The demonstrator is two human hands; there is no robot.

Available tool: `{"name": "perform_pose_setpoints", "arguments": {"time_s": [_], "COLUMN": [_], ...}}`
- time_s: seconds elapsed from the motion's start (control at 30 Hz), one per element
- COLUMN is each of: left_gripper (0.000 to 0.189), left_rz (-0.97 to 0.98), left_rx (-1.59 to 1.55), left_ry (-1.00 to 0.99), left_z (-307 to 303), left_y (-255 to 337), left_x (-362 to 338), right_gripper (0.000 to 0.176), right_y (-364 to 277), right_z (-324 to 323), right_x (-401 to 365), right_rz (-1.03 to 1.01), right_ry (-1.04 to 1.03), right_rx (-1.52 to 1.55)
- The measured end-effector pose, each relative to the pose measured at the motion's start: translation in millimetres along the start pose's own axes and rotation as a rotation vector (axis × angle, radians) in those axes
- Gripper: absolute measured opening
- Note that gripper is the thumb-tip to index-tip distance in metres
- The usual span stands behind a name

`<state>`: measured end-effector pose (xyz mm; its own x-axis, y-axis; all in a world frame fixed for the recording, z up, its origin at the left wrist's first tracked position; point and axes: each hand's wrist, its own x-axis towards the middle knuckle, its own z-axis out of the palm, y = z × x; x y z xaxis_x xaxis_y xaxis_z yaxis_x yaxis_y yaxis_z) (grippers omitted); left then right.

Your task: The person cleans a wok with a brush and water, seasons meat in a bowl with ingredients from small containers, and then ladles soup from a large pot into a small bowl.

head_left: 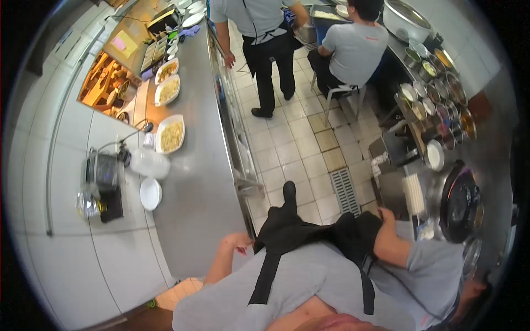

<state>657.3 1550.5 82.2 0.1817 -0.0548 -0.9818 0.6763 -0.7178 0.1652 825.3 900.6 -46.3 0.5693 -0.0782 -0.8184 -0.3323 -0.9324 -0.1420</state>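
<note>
My left hand is beside my black apron at the front edge of the steel counter, its fingers loosely bent and apart, with nothing visible in them. A white bowl and a stack of clear plastic containers stand farther up that counter. Beyond them are white dishes of food. My right hand does not show. The bare arm at my right appears to belong to a co-worker in a grey shirt, close beside me.
Ahead, one co-worker stands and another sits on a metal stool. Bowls and pots of ingredients line the right-hand worktop, near a large black pan. A drain grate is set into the tiled floor.
</note>
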Motion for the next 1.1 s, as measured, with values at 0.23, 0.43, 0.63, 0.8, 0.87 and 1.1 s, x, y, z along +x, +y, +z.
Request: {"name": "perform_pose_setpoints", "arguments": {"time_s": [0.23, 0.43, 0.63, 0.8, 0.87, 1.1], "left_gripper": [0.050, 0.047, 0.049, 0.057, 0.057, 0.049], "left_rz": [0.493, 0.910, 0.677, 0.351, 0.260, 0.212], "left_rx": [0.335, 0.288, 0.297, -0.223, -0.117, -0.464], "left_ry": [0.720, 0.731, 0.644, 0.612, 0.715, 0.899], "left_z": [-275, -439, -566, -652, -685, -831], "left_y": [230, 414, 418, 375, 357, 314], "left_x": [54, 22, 113, 101, 104, 146], "right_gripper": [0.046, 0.046, 0.046, 0.040, 0.039, 0.066], "right_y": [-7, -131, -446, -756, -863, -1127], "right_z": [-34, -82, -229, -503, -640, -915], "right_x": [-19, 103, 337, 366, 315, 351], "right_rz": [0.431, 0.402, -0.151, -1.054, -1.294, -1.167], "right_ry": [-0.012, -0.036, 0.059, 0.903, 1.228, 1.927], "right_rx": [0.405, 0.446, 0.112, -0.019, 0.103, 0.050]}}
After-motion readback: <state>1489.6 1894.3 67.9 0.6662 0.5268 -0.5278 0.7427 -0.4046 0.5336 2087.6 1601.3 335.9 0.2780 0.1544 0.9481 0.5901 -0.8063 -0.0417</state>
